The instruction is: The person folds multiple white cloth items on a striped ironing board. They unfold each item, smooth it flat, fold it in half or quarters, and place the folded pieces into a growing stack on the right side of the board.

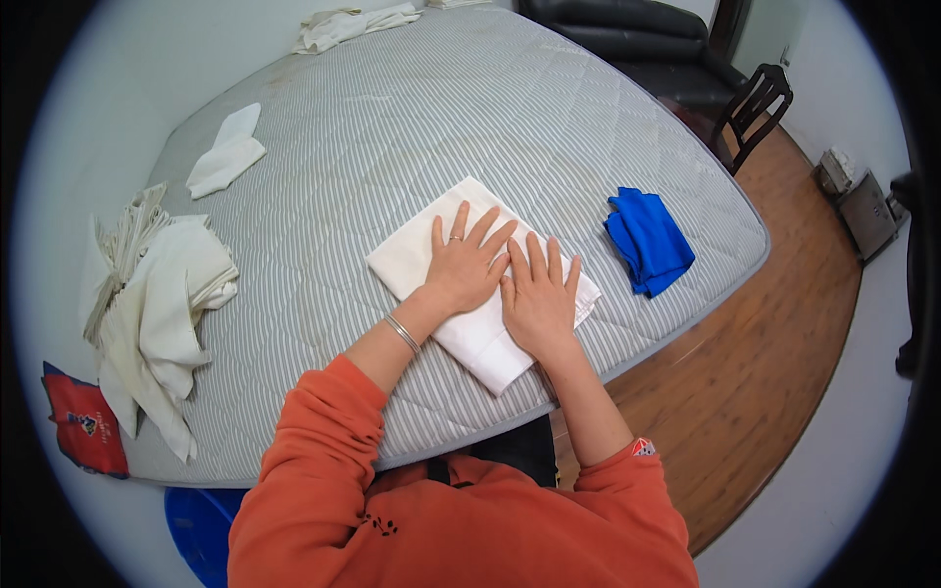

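Note:
A folded white cloth (412,250) lies flat on a striped mattress (316,191), directly in front of me. My left hand (467,264) presses on its middle, palm down with the fingers spread; a ring and a bracelet are on that arm. Beside it my right hand (540,298) rests palm down on the cloth's right part, fingers slightly apart. The two hands touch or nearly touch at the left thumb and right index finger. Neither hand grips anything. To the right of the cloth sits a folded blue cloth (650,242).
Off-white cloths (169,294) are heaped at the left, near a red bag (88,426). A smaller white cloth (226,151) and more fabric (353,26) lie farther back. A blue tub (195,533) stands below the mattress edge. Beyond are a wooden chair (753,110) and black sofa (625,37).

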